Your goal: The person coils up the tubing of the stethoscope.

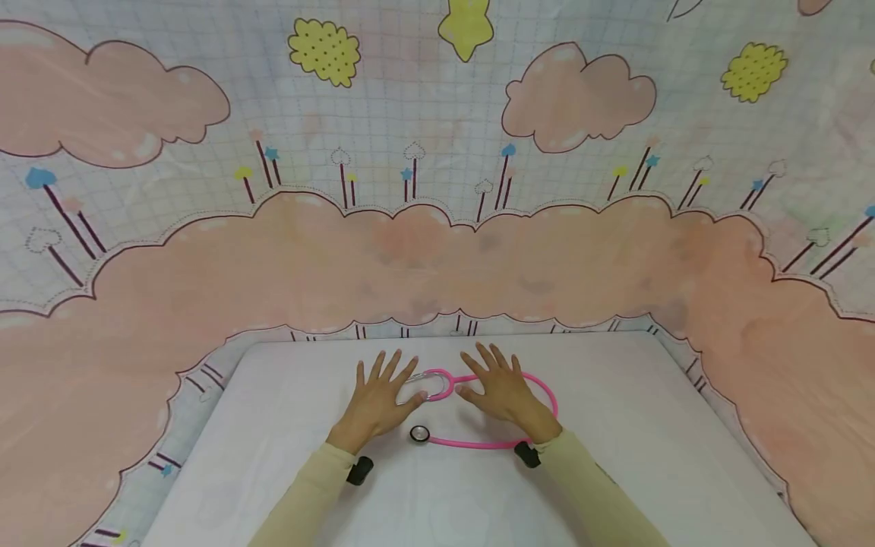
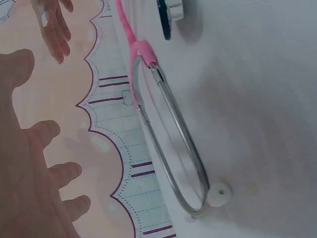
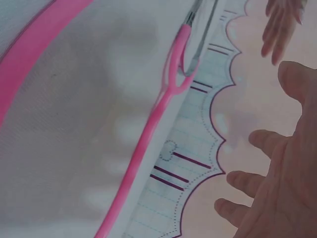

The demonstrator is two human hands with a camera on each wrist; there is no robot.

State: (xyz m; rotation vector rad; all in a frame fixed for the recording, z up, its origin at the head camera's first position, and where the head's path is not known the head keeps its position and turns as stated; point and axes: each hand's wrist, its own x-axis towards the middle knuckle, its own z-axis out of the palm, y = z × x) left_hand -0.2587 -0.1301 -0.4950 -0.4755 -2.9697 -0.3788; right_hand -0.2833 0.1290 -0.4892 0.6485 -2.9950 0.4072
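Observation:
A pink stethoscope [image 1: 478, 445] lies curved on the white table, its round chest piece [image 1: 420, 434] toward the near side. Over its metal ear tubes [image 2: 181, 129] hovers my left hand [image 1: 377, 401], fingers straight and spread, holding nothing. My right hand [image 1: 504, 389] is likewise spread above the pink tubing [image 3: 136, 168] and hides part of the loop. Both wrist views show a gap between palm and table. One white ear tip [image 2: 219, 195] shows in the left wrist view.
The white table [image 1: 437, 501] reaches back to a wall cloth [image 1: 437, 258] printed with clouds and stars. The cloth also hangs down along both sides of the table. A dark wrist device [image 1: 360, 470] sits under the left wrist, another [image 1: 527, 454] under the right.

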